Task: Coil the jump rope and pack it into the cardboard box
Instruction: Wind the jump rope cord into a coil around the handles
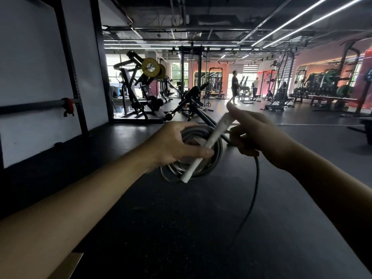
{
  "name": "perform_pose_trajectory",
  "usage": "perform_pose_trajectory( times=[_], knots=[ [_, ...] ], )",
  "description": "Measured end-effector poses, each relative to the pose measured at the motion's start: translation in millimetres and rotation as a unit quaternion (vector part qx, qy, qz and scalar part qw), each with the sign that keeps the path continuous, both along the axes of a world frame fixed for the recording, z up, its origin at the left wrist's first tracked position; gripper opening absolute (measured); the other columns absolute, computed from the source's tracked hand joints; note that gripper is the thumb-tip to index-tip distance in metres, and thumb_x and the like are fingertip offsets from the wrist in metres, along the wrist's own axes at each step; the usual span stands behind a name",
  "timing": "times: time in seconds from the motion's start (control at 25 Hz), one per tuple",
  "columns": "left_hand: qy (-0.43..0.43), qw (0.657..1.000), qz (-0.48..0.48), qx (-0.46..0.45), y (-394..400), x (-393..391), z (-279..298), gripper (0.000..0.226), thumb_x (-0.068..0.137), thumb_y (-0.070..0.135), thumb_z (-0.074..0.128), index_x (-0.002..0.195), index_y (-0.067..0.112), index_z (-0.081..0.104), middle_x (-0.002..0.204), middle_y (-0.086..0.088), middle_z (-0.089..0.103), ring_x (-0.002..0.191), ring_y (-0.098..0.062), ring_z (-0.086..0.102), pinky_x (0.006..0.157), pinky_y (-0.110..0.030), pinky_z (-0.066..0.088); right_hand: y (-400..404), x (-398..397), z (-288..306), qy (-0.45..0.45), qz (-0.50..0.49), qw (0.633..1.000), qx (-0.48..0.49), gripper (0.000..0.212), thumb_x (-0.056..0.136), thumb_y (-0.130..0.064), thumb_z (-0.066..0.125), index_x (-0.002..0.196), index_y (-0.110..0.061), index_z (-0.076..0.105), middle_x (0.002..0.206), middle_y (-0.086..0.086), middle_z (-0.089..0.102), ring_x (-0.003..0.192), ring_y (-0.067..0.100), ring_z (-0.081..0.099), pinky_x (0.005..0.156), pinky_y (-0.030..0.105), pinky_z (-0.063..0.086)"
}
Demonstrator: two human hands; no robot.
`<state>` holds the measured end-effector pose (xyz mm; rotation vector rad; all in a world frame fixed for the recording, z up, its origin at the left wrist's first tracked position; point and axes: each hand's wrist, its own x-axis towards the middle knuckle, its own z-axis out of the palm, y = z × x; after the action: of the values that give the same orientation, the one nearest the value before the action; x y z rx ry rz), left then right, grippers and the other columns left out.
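My left hand (171, 146) grips a coil of grey jump rope (215, 156), wound in several loops, held up in front of me. A white handle (211, 141) lies slanted across the coil; my left thumb presses on its lower part. My right hand (259, 133) pinches the handle's upper end, with the index finger raised. One loose strand of rope (254, 190) hangs from under my right hand toward the dark floor. A tan corner (66, 266) at the bottom left edge may be the cardboard box; most of it is out of view.
Black rubber gym floor (181, 228) spreads below. A white wall with a black rack upright (70, 63) stands at left. Weight machines (141, 89) and a bench (191, 105) stand ahead. A person (234, 85) walks far back. Racks line the right side.
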<state>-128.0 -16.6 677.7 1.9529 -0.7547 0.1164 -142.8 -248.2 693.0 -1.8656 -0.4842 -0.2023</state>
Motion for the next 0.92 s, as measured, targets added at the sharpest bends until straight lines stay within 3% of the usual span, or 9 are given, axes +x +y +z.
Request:
perform_pose_trajectory(
  times=[0.08, 0.16, 0.24, 0.32, 0.48, 0.64, 0.76, 0.84, 0.92],
  knots=[
    [0.015, 0.988, 0.011, -0.151, -5, -3, -4, 0.021, 0.081, 0.012, 0.082, 0.1, 0.017, 0.074, 0.087, 0.005, 0.079, 0.068, -0.003, 0.069, 0.059, -0.013, 0.048, -4, 4, -5, -0.001, -0.023, 0.998, 0.053, 0.07, 0.096, -0.068, 0.044, 0.099, -0.001, 0.065, 0.06, 0.004, 0.051, 0.048, 0.019, 0.039, 0.047, 0.029, 0.03],
    [0.052, 0.952, 0.042, -0.297, -15, -2, -11, 0.017, 0.079, 0.024, 0.084, 0.092, 0.018, 0.074, 0.089, -0.007, 0.075, 0.058, -0.006, 0.054, 0.055, -0.021, 0.038, 1, 4, -16, -0.005, -0.02, 0.997, 0.077, 0.071, 0.095, -0.073, 0.04, 0.101, -0.008, 0.068, 0.072, 0.005, 0.058, 0.05, 0.019, 0.044, 0.049, 0.03, 0.033],
    [0.114, 0.895, 0.085, -0.423, -29, 0, -17, 0.033, 0.067, 0.042, 0.087, 0.091, 0.021, 0.077, 0.098, -0.009, 0.076, 0.078, -0.017, 0.06, 0.067, -0.031, 0.045, 17, -3, -31, -0.012, -0.001, 0.997, 0.081, 0.071, 0.092, -0.076, 0.036, 0.112, -0.015, 0.065, 0.085, 0.008, 0.059, 0.054, 0.018, 0.045, 0.05, 0.03, 0.036],
    [0.141, 0.858, 0.141, -0.474, -44, -3, -22, 0.043, 0.065, 0.055, 0.086, 0.096, 0.027, 0.079, 0.107, -0.002, 0.079, 0.095, -0.02, 0.065, 0.088, -0.043, 0.055, 44, -11, -44, -0.027, -0.005, 0.992, 0.121, 0.067, 0.089, -0.075, 0.046, 0.112, -0.013, 0.062, 0.079, 0.008, 0.052, 0.057, 0.022, 0.04, 0.05, 0.027, 0.033],
    [0.148, 0.84, 0.178, -0.491, -68, -16, -30, 0.043, 0.074, 0.054, 0.083, 0.11, 0.03, 0.076, 0.104, 0.007, 0.079, 0.101, -0.014, 0.071, 0.095, -0.04, 0.058, 80, -10, -55, -0.091, -0.114, 0.959, 0.241, 0.034, 0.096, -0.045, 0.064, 0.091, -0.012, 0.068, 0.058, -0.011, 0.06, 0.051, 0.002, 0.054, 0.048, 0.019, 0.042],
    [0.173, 0.86, 0.152, -0.456, -56, -12, -35, 0.051, 0.066, 0.059, 0.084, 0.108, 0.031, 0.076, 0.107, 0.004, 0.08, 0.107, -0.022, 0.073, 0.099, -0.046, 0.056, 77, -7, -54, -0.082, -0.076, 0.946, 0.306, 0.021, 0.098, -0.024, 0.066, 0.083, -0.011, 0.069, 0.056, -0.007, 0.068, 0.053, 0.003, 0.065, 0.052, 0.018, 0.05],
    [0.146, 0.888, 0.137, -0.414, -35, -3, -38, 0.07, 0.061, 0.058, 0.087, 0.121, 0.028, 0.07, 0.118, 0.0, 0.077, 0.117, -0.03, 0.069, 0.097, -0.048, 0.055, 65, -3, -48, -0.098, -0.082, 0.964, 0.234, 0.023, 0.097, -0.02, 0.067, 0.075, -0.012, 0.066, 0.052, -0.008, 0.062, 0.046, 0.0, 0.055, 0.046, 0.014, 0.043],
    [0.073, 0.897, 0.185, -0.395, -9, 0, -30, 0.086, 0.06, 0.054, 0.089, 0.136, 0.03, 0.055, 0.125, 0.004, 0.07, 0.118, -0.023, 0.065, 0.09, -0.038, 0.051, 49, 3, -40, -0.11, -0.076, 0.98, 0.149, 0.027, 0.097, -0.022, 0.068, 0.071, -0.013, 0.064, 0.051, -0.006, 0.057, 0.043, 0.004, 0.049, 0.044, 0.017, 0.04],
    [-0.047, 0.947, 0.167, -0.272, 19, 1, -11, 0.092, 0.062, 0.05, 0.089, 0.141, 0.037, 0.044, 0.135, 0.008, 0.061, 0.123, -0.011, 0.058, 0.094, -0.028, 0.047, 33, 8, -28, -0.121, -0.056, 0.99, 0.036, 0.028, 0.096, -0.024, 0.069, 0.069, -0.02, 0.064, 0.052, -0.004, 0.058, 0.044, 0.007, 0.05, 0.045, 0.02, 0.041]
  ],
)
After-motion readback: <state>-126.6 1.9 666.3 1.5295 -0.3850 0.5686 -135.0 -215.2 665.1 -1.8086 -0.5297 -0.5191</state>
